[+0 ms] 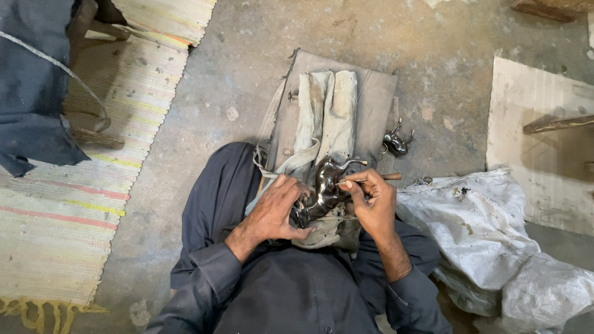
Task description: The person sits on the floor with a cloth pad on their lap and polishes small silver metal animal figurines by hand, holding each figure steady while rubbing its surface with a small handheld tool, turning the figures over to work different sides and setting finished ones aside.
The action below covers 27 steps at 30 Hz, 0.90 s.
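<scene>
Sitting on a concrete floor [260, 55], a person works a dark, polished metal animal figurine [325, 185] held over the lap on a pad of grey folded cloth [328, 111]. Left hand [275, 210] is curled around the figurine's near end, fingers closed on it to steady it. Right hand [371, 198] pinches a thin rod-like tool [349, 182] whose tip meets the figurine's upper flank. Judged risk: the glossy curved metal could let the tool tip skid toward the left fingers, or the piece could twist loose on the soft cloth. A second similar figurine [396, 142] lies just right of the cloth. A striped woven mat [68, 204] lies to the left, a white woven sack [489, 229] to the right, a pale board [538, 142] at far right.
</scene>
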Available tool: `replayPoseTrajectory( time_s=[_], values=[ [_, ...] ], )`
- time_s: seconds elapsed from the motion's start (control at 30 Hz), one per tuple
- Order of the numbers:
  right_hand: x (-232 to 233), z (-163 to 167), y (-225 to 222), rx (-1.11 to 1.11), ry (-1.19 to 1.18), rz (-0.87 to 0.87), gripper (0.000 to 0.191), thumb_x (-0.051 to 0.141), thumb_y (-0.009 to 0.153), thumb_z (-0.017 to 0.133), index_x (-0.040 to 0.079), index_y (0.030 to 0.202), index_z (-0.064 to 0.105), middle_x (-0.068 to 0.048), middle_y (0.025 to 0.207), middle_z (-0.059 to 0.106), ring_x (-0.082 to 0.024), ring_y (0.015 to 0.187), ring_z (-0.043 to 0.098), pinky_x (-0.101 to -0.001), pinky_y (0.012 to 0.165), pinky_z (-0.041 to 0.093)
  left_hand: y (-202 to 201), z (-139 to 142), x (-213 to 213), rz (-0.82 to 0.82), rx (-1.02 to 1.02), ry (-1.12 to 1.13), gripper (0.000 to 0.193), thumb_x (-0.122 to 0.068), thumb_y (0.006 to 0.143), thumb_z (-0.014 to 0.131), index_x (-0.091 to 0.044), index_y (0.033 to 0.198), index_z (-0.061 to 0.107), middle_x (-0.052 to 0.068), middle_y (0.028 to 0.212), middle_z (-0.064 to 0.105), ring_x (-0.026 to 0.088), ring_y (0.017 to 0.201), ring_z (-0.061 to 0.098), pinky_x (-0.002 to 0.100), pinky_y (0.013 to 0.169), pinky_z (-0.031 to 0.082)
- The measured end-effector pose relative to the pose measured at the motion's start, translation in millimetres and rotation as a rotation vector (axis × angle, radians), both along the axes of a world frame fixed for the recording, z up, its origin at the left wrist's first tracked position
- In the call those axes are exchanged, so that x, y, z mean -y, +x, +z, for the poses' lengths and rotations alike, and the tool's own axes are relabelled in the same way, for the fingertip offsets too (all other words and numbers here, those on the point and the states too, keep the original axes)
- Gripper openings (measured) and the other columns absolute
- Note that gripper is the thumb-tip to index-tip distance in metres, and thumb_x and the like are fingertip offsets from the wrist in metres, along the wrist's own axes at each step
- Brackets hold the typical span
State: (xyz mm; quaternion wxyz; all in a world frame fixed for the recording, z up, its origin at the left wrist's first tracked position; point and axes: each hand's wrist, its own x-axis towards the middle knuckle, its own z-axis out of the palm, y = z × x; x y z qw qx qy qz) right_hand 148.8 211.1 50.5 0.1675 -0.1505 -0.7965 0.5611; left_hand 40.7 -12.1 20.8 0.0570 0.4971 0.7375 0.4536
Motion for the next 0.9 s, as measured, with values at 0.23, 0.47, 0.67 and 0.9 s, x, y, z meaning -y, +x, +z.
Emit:
replayPoseTrajectory(
  time_s=[0.23, 0.47, 0.67, 0.9],
  values=[
    [-6, 2, 4, 0.005, 0.096, 0.061, 0.003, -0.003, 0.097, 0.066, -0.001, 0.098, 0.068, -0.011, 0.094, 0.079, -0.014, 0.092, 0.078, -0.0244, 0.078, 0.061, -2, -1, -1, -0.013, -0.003, 0.022, 0.072, -0.035, 0.057, 0.091, -0.005, 0.114, 0.059, 0.013, 0.108, 0.058, 0.034, 0.104, 0.054, 0.045, 0.090, 0.049],
    [-8, 2, 4, 0.001, 0.084, 0.088, 0.004, -0.006, 0.095, 0.066, -0.003, 0.098, 0.067, -0.012, 0.096, 0.079, -0.014, 0.093, 0.077, -0.0241, 0.080, 0.059, -4, 1, -2, -0.015, 0.000, 0.006, 0.070, -0.035, 0.058, 0.093, -0.006, 0.112, 0.059, 0.011, 0.104, 0.057, 0.033, 0.099, 0.053, 0.044, 0.087, 0.048],
    [-8, 7, 8, 0.014, 0.192, 0.124, 0.012, -0.012, 0.091, 0.064, -0.003, 0.098, 0.069, -0.010, 0.095, 0.079, -0.014, 0.092, 0.077, -0.0248, 0.079, 0.059, -6, 2, -3, -0.017, -0.003, 0.025, 0.070, -0.035, 0.058, 0.092, -0.006, 0.112, 0.059, 0.011, 0.104, 0.057, 0.033, 0.100, 0.053, 0.044, 0.087, 0.048],
    [-21, 17, 3, 0.084, 0.258, 0.265, 0.016, -0.011, 0.086, 0.065, -0.002, 0.097, 0.072, -0.010, 0.092, 0.080, -0.014, 0.086, 0.079, -0.0259, 0.073, 0.059, -6, 4, -4, -0.022, -0.013, 0.027, 0.068, -0.035, 0.058, 0.092, -0.006, 0.110, 0.059, 0.011, 0.105, 0.058, 0.033, 0.101, 0.053, 0.044, 0.088, 0.048]
  ],
)
